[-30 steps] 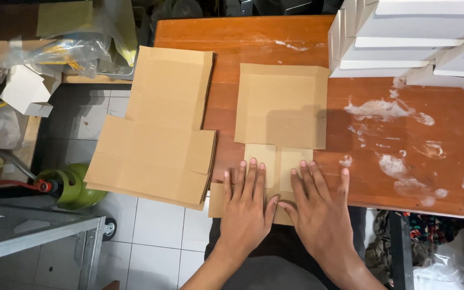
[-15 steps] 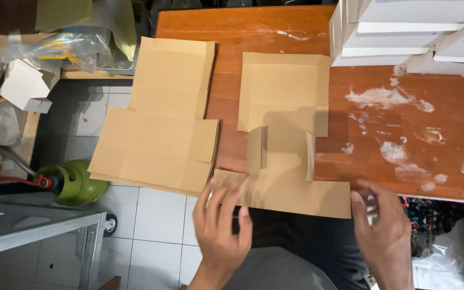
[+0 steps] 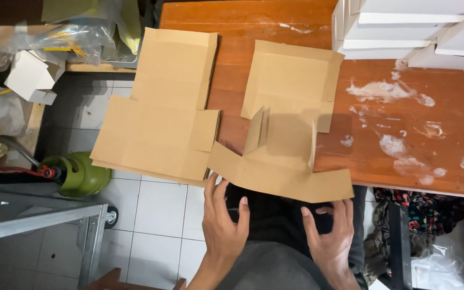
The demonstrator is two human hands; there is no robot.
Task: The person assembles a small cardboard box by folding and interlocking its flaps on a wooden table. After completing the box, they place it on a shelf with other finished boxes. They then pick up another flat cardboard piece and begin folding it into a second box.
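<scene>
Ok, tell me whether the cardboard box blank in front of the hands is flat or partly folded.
Partly folded: the cardboard blank has two side flaps standing upright, while its near flap and far panel lie spread flat on the table.

White boxes (image 3: pixel 414 27) stacked top right; green gas cylinder (image 3: pixel 76 174) on floor.

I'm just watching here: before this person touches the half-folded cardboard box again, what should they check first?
1. Both hands free: ok. The left hand and right hand are open and hold nothing.
2. Box blank lying on the table: ok, though its front flap overhangs the near edge.
3. Two side flaps standing up: ok, both are raised along their creases.
4. Space around the blank: ok. The stack of flat cardboard lies to the left, apart from it.
5. White boxes clear of the work: ok, at the far right corner.
6. Creases fully pressed: cannot tell.
</scene>
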